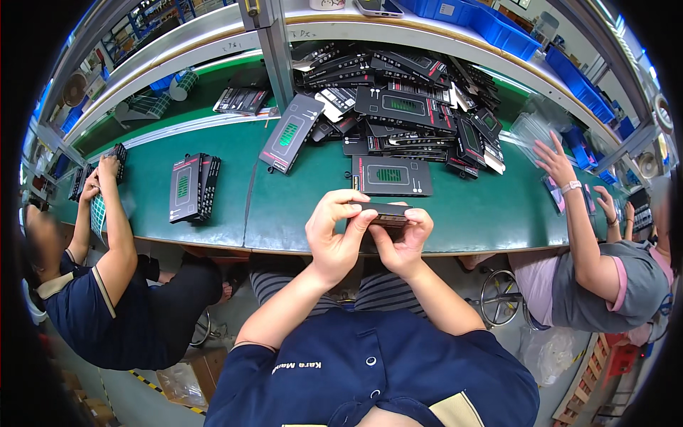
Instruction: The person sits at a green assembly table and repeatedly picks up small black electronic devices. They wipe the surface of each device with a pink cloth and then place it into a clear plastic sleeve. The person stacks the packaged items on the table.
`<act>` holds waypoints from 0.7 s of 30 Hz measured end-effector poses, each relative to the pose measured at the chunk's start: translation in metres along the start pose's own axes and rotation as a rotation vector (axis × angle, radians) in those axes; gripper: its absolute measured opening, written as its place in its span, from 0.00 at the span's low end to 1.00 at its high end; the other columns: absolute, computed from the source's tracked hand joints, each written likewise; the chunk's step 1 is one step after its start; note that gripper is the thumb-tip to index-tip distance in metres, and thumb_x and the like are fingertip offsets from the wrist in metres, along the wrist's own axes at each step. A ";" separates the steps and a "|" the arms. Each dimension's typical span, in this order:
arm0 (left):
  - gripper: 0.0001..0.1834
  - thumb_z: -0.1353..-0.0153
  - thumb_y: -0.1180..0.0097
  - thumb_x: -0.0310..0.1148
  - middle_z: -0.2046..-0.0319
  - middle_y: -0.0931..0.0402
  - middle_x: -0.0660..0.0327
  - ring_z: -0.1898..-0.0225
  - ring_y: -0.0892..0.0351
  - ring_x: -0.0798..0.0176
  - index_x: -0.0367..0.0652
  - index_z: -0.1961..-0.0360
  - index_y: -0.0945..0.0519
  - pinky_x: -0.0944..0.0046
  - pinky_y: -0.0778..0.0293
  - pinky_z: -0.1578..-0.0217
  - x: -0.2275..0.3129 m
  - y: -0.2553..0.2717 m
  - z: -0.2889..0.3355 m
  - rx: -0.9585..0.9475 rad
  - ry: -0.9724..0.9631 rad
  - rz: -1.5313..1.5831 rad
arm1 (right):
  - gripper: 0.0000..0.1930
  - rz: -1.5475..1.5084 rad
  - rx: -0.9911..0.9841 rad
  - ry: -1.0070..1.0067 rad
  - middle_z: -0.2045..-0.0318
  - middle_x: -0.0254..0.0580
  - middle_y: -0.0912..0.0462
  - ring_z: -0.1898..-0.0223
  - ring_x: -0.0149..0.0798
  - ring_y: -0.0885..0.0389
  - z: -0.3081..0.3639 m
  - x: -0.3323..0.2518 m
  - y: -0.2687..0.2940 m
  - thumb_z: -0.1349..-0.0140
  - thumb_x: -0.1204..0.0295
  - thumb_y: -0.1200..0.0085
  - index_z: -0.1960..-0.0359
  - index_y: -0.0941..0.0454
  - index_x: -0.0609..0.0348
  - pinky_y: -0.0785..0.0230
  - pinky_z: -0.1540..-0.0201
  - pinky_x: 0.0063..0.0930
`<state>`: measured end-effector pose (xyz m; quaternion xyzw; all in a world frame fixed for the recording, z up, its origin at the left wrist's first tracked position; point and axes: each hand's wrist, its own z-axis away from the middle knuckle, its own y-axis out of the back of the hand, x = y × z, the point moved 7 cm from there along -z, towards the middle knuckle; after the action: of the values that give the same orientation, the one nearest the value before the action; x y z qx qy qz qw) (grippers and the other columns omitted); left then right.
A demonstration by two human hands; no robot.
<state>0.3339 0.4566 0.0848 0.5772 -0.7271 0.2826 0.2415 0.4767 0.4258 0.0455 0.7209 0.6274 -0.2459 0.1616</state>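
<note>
Between both hands, just over the table's near edge, I hold a flat black box (384,213) with one narrow side turned up toward me. My left hand (336,231) grips its left end, thumb and fingers closed on it. My right hand (405,242) has the right end, its thumb pressed on the near side. Just beyond lies a black box with a green battery picture (390,176), face up. Another such box (290,135) rests slanted to the left of it. Behind them rises a large heap of similar black boxes (402,107).
A short stack of boxes (191,186) stands on the green table (284,213) at left. A metal post (272,50) rises beside the heap, under a shelf with blue bins (498,32). A person works at left; another, at right, handles clear plastic sleeves (530,132).
</note>
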 end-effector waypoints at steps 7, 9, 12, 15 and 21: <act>0.32 0.29 0.48 0.33 0.33 0.37 0.51 0.32 0.37 0.55 0.40 0.27 0.43 0.55 0.37 0.34 -0.036 0.030 0.033 0.137 1.105 0.689 | 0.18 0.358 -0.416 0.257 0.49 0.50 0.16 0.47 0.54 0.18 -0.007 -0.064 -0.035 0.50 0.81 0.34 0.67 0.34 0.53 0.30 0.45 0.50; 0.35 0.33 0.43 0.28 0.35 0.34 0.52 0.35 0.33 0.58 0.38 0.27 0.43 0.57 0.33 0.37 -0.017 0.060 0.016 0.085 0.771 0.281 | 0.15 0.376 -0.629 0.159 0.45 0.43 0.18 0.39 0.51 0.23 -0.003 -0.050 -0.053 0.50 0.74 0.30 0.69 0.29 0.54 0.38 0.34 0.54; 0.37 0.36 0.39 0.24 0.36 0.33 0.54 0.38 0.30 0.59 0.34 0.28 0.41 0.59 0.33 0.38 0.004 0.144 -0.013 0.274 0.471 -0.245 | 0.15 0.652 -0.709 -0.037 0.36 0.45 0.27 0.31 0.53 0.34 -0.010 -0.014 -0.029 0.45 0.67 0.33 0.60 0.24 0.57 0.44 0.30 0.56; 0.30 0.34 0.40 0.25 0.37 0.30 0.49 0.40 0.28 0.62 0.28 0.33 0.33 0.64 0.32 0.40 0.014 0.279 -0.037 0.429 0.268 -0.653 | 0.30 0.990 -0.616 -0.282 0.28 0.56 0.41 0.25 0.61 0.49 -0.015 0.013 0.019 0.38 0.56 0.39 0.37 0.31 0.54 0.56 0.27 0.62; 0.24 0.36 0.39 0.47 0.47 0.20 0.52 0.48 0.21 0.46 0.45 0.43 0.18 0.51 0.26 0.46 0.000 0.373 -0.048 0.254 0.592 -1.731 | 0.30 1.079 -0.658 -0.329 0.30 0.47 0.36 0.28 0.57 0.41 -0.008 0.007 0.046 0.35 0.56 0.42 0.34 0.31 0.54 0.51 0.28 0.57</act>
<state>-0.0285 0.5545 0.0700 0.8458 0.0858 0.2172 0.4796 0.5237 0.4282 0.0445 0.8005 0.1872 -0.0326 0.5684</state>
